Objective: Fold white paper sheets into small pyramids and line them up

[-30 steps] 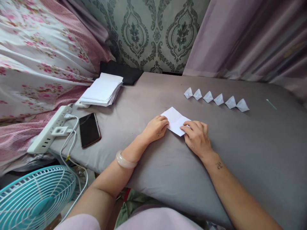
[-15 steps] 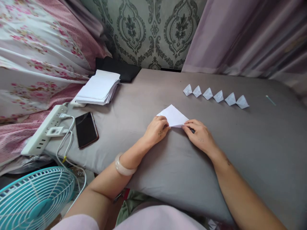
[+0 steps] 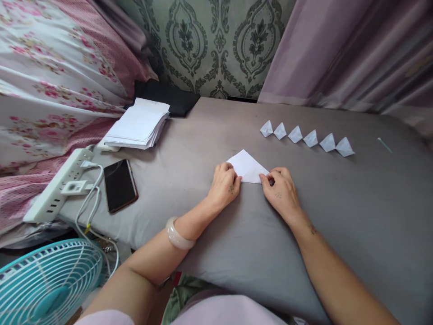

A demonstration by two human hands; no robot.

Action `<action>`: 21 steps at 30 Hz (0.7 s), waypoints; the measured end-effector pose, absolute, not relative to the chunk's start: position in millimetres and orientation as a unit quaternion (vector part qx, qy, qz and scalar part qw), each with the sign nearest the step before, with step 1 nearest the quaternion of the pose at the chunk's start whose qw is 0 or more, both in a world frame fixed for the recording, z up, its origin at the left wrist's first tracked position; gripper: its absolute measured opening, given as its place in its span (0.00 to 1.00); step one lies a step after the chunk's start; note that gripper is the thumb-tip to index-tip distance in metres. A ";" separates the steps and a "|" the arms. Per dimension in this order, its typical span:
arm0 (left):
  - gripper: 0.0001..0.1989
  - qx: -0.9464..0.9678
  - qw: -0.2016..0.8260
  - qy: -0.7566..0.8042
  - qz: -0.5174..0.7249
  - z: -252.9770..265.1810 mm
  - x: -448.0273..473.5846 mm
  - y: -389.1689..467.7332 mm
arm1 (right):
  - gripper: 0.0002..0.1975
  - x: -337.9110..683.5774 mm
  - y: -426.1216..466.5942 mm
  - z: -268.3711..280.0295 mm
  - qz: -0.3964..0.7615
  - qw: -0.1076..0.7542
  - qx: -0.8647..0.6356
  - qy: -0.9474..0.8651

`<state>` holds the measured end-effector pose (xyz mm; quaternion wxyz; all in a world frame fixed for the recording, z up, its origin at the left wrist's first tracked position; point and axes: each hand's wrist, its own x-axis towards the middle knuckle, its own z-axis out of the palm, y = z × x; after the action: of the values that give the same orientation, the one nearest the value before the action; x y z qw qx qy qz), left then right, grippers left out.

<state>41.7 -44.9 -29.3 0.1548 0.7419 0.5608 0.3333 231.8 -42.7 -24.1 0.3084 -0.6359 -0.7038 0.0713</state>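
A white sheet of paper (image 3: 248,167), folded into a triangle with its tip pointing away from me, lies on the grey cloth surface (image 3: 189,135). My left hand (image 3: 224,183) grips its left corner, fingers curled and thumb at the near edge. At the right corner, my right hand (image 3: 280,189) pinches the paper between thumb and fingers. Some of the fingertips are hidden under the hands. Beyond and to the right, several small folded paper shapes (image 3: 310,138) stand in a slanting row.
At the left are a stack of white paper (image 3: 137,124), a black phone (image 3: 119,186) and a white power strip (image 3: 60,185) with cables. A black folded item (image 3: 169,97) lies behind the stack. A turquoise fan (image 3: 50,284) stands low left; a thin white stick (image 3: 384,145) lies far right.
The paper's near edge, slightly raised before, now lies flatter and straighter. My right hand has shifted a little, its thumb now on the paper's near edge. The view has moved slightly.
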 end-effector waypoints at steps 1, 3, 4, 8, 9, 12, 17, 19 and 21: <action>0.07 0.742 0.155 0.562 0.332 -29.1 41.9 -44.7 | 0.15 231.5 -42.4 -24.2 0.070 0.309 -0.637 -0.703; 0.07 0.742 0.157 0.563 0.329 -28.2 42.2 -44.6 | 0.14 230.8 -41.7 -24.1 0.073 0.308 -0.640 -0.700; 0.07 0.742 0.158 0.563 0.327 -27.6 42.4 -44.6 | 0.13 230.6 -41.3 -23.9 0.076 0.305 -0.643 -0.698; 0.07 0.743 0.164 0.567 0.316 -25.3 42.1 -44.1 | 0.12 230.9 -39.6 -24.0 0.086 0.292 -0.654 -0.693; 0.07 0.743 0.164 0.567 0.314 -24.8 41.8 -43.9 | 0.12 231.2 -39.2 -24.3 0.086 0.292 -0.653 -0.694; 0.06 0.746 0.163 0.569 0.304 -22.7 40.5 -43.8 | 0.13 232.2 -38.7 -25.5 0.087 0.297 -0.645 -0.699; 0.04 0.751 0.168 0.579 0.270 -18.3 39.8 -43.9 | 0.13 233.5 -39.7 -26.4 0.100 0.299 -0.634 -0.706; 0.06 0.752 0.170 0.578 0.268 -18.6 40.0 -43.1 | 0.13 236.3 -39.5 -27.0 0.109 0.305 -0.622 -0.713; 0.09 0.753 0.172 0.574 0.272 -20.1 40.0 -41.7 | 0.12 241.6 -38.2 -27.9 0.123 0.312 -0.613 -0.716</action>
<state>40.0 -41.7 -20.1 0.1722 0.7532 0.5737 0.2720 241.6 -38.2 -27.9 0.3120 -0.6127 -0.7157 0.1229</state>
